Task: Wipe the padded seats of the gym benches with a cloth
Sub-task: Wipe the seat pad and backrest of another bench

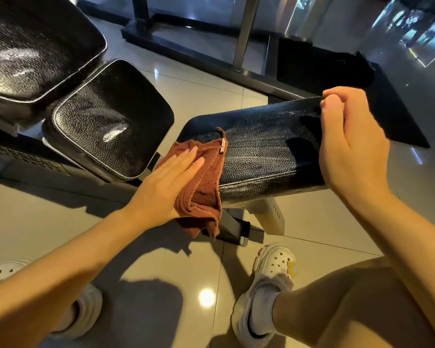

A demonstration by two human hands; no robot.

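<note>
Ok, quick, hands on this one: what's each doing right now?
Left hand: open, fingers flat, pressing the cloth onto the seat.
Right hand: grips the seat's far edge, thumb and fingers pinching it.

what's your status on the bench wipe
Left hand flat on brown cloth, near end of seat pad. Right hand grips far edge. Nothing in the way.

One head-worn camera is looking forward and steeply down; it is sitting close above the padded seat [261, 146]. It is taking in the tiled floor [161, 285] below; no second view is sharing the scene.
</note>
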